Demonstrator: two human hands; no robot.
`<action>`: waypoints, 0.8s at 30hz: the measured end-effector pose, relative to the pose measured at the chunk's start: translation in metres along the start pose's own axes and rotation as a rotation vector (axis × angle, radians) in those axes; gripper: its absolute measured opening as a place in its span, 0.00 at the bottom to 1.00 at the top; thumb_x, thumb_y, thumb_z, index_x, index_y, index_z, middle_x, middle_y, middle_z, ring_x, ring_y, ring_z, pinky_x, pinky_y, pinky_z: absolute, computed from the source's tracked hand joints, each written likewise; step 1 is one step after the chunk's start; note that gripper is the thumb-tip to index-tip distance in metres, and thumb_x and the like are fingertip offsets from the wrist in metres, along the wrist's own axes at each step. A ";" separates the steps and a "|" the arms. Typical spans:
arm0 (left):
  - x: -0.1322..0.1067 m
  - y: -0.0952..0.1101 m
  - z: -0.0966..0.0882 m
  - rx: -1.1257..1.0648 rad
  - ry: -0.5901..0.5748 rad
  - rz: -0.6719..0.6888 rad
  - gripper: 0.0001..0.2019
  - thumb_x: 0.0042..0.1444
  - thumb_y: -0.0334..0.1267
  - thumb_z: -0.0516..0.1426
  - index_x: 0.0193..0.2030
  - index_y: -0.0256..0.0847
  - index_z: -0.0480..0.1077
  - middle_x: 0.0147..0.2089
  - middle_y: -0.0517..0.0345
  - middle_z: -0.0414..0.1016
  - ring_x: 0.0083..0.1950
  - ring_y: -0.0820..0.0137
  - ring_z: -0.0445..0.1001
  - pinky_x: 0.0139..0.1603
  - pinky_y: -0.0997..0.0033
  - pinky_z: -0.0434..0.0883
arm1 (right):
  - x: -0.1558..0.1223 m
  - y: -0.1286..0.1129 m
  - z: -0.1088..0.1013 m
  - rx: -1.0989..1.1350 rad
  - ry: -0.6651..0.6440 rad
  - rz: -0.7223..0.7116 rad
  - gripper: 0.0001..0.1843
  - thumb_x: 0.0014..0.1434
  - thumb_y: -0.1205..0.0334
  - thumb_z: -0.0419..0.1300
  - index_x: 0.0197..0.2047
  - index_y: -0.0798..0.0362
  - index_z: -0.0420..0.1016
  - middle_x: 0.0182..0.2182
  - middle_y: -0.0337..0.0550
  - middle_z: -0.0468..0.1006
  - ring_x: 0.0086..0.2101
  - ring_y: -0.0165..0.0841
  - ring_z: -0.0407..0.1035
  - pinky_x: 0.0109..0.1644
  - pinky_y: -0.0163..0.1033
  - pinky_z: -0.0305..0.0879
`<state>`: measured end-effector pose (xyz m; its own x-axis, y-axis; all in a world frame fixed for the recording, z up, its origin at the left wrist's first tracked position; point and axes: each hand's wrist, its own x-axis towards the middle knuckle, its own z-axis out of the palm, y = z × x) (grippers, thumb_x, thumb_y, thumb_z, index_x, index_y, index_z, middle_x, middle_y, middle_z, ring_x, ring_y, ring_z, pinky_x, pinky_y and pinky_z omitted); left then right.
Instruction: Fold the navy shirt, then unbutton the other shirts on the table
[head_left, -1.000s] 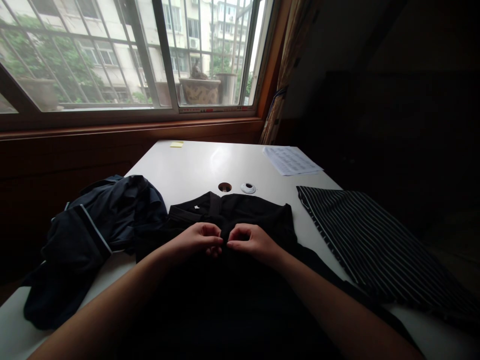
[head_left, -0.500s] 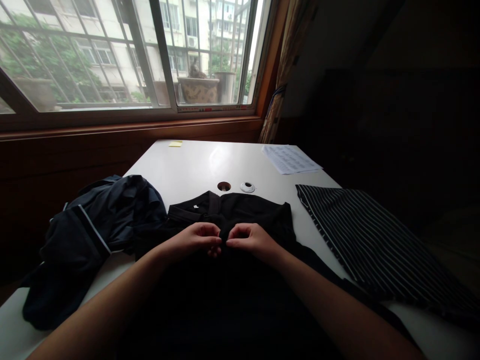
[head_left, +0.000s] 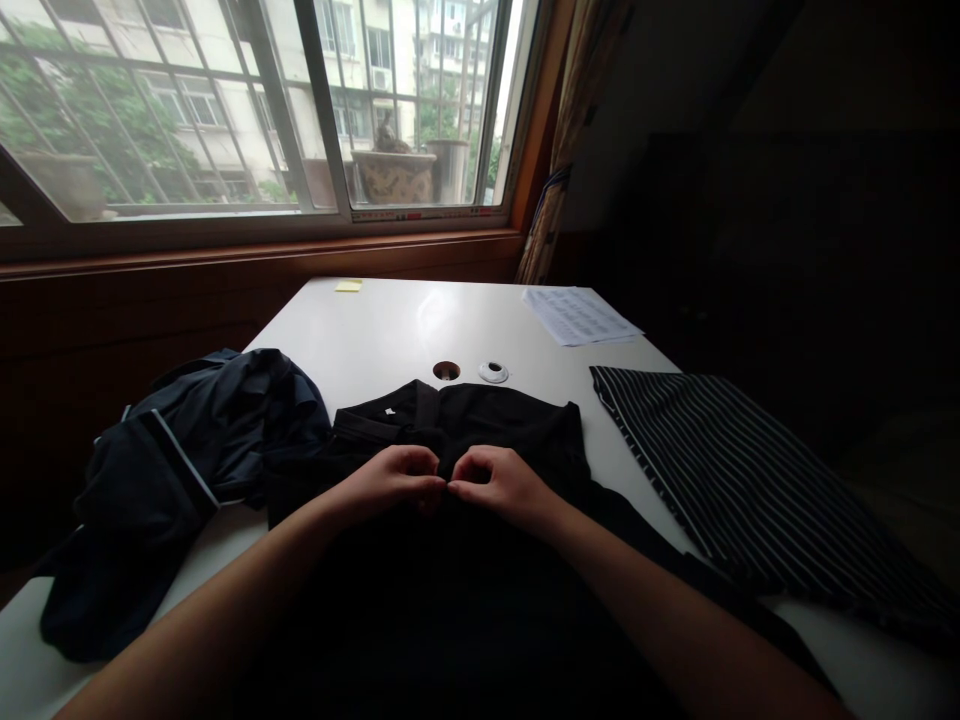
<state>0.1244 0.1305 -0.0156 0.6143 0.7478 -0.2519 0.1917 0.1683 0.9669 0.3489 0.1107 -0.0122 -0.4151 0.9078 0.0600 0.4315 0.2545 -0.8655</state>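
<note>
A black shirt point(head_left: 510, 418) with a small white label at its neck lies spread on the white table point(head_left: 367, 340) in front of me. My left hand point(head_left: 396, 477) and my right hand point(head_left: 506, 487) meet over the middle of its front, just below the neck opening. Each hand is closed in a pinch on the dark cloth, thumb against forefinger, with the fingertips almost touching. Whatever small part of the shirt sits between the fingertips is too dark to make out.
Crumpled dark blue clothing point(head_left: 217, 430) with a pale stripe lies on the left. Striped black fabric point(head_left: 735, 470) covers the right side. Printed papers point(head_left: 581, 315), a yellow note point(head_left: 348, 286), a round table hole point(head_left: 446, 371) and a white ring point(head_left: 493, 372) lie farther back.
My right hand has shifted slightly left, bringing its fingertips closer to my left hand's. Both hands keep their pinch, and the shirt lies nearly as before.
</note>
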 end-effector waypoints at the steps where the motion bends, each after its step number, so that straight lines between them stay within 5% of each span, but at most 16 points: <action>1: 0.000 -0.001 0.000 -0.008 -0.003 0.000 0.16 0.53 0.46 0.66 0.37 0.37 0.70 0.29 0.61 0.76 0.31 0.70 0.76 0.34 0.72 0.71 | 0.000 0.000 0.000 0.007 0.000 0.005 0.06 0.55 0.60 0.67 0.33 0.53 0.81 0.31 0.40 0.80 0.34 0.33 0.73 0.37 0.35 0.65; 14: -0.003 0.006 -0.004 -0.116 -0.055 -0.001 0.14 0.53 0.42 0.68 0.36 0.35 0.71 0.29 0.59 0.77 0.31 0.73 0.74 0.35 0.74 0.69 | 0.000 0.000 -0.002 0.286 -0.018 0.199 0.13 0.50 0.54 0.70 0.33 0.55 0.82 0.28 0.39 0.79 0.30 0.32 0.69 0.36 0.36 0.62; 24: 0.001 0.000 -0.004 -0.097 -0.026 0.048 0.14 0.55 0.43 0.66 0.41 0.35 0.75 0.35 0.56 0.77 0.36 0.70 0.76 0.36 0.72 0.74 | 0.002 0.007 0.004 0.202 0.039 0.184 0.11 0.52 0.56 0.68 0.34 0.55 0.83 0.28 0.40 0.80 0.30 0.32 0.70 0.35 0.35 0.62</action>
<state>0.1218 0.1341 -0.0157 0.6411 0.7396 -0.2048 0.0874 0.1947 0.9770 0.3479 0.1129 -0.0202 -0.3117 0.9457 -0.0920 0.3272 0.0159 -0.9448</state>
